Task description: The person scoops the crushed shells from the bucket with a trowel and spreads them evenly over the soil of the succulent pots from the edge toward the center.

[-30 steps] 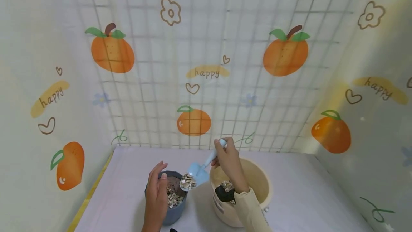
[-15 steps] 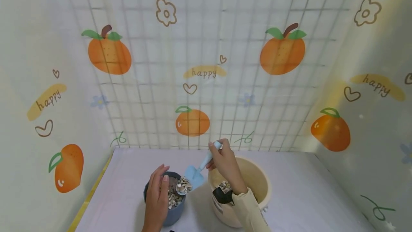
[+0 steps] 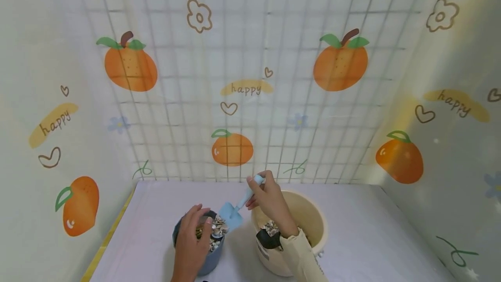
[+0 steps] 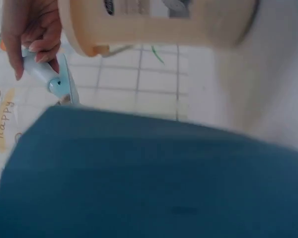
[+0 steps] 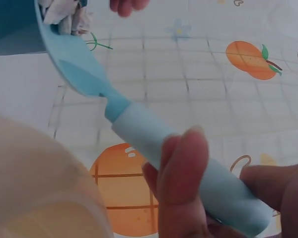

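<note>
My right hand [image 3: 270, 199] holds the handle of a light-blue hand trowel [image 3: 232, 216]. Its blade carries a heap of whitish shell-like chips [image 3: 220, 226] over the right rim of a dark blue-grey pot [image 3: 211, 262]. In the right wrist view, thumb and fingers wrap the trowel's pale handle [image 5: 144, 130]. At the pot's left side is my left hand [image 3: 191, 243], its fingers bent loosely over the mouth and hiding part of the inside. The left wrist view is mostly filled by the wall of the pot [image 4: 154, 173].
A cream bucket [image 3: 322, 229] stands right of the pot, beneath my right forearm, with more chips [image 3: 271, 228] inside. Both stand on a white-covered table [image 3: 360, 238]. A grid-lined curtain [image 3: 289, 55] printed with oranges rises behind and at the sides.
My right hand has brought the loaded trowel leftward, from beside the pot to over its mouth. The left hand's fingers have shifted slightly rightward over the pot. The head view has panned slightly.
</note>
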`<state>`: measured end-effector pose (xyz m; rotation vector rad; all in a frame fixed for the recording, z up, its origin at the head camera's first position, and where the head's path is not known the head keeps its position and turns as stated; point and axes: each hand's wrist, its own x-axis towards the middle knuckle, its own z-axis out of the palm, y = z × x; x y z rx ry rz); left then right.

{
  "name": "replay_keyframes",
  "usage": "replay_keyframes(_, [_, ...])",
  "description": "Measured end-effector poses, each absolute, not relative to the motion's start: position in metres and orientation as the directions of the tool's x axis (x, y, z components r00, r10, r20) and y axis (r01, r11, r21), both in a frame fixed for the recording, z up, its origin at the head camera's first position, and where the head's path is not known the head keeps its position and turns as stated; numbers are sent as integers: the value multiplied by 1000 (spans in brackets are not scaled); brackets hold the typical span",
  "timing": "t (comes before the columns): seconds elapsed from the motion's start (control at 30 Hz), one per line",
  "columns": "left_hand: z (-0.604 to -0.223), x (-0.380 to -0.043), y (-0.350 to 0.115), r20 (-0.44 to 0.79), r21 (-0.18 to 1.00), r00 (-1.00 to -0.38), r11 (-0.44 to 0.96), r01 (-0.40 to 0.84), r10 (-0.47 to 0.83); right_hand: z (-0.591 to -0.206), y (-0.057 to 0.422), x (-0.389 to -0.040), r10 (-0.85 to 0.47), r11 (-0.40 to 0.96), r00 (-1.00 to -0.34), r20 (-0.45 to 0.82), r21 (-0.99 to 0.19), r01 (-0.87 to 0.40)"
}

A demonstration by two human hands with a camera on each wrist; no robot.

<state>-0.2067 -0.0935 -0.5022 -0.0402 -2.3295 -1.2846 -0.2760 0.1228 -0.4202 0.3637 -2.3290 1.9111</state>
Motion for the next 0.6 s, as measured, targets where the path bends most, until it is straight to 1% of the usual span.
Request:
replay_keyframes(0.17, [-512,-206,-100,555,697,-805,646,311,-211,-424,122,-276,-141,186,-964,227,-950,-251])
replay_keyframes(0.33, [-518,-212,-102,600,624,-773,726,290,-207,-422,123,-277,-149,184,-958,245,-945,-271])
replay_keyframes(0.47, [-523,-212,-103,643,568,-739,773,282,-203,-422,123,-278,-170,184,-957,234,-947,-264])
replay_keyframes(0.53, [-528,-211,-105,652,574,-723,771,276,-227,-421,123,-277,-183,186,-956,228,-947,-261])
replay_keyframes(0.6, [-533,-210,-107,634,634,-721,722,277,-279,-420,123,-277,-197,192,-953,229,-944,-266])
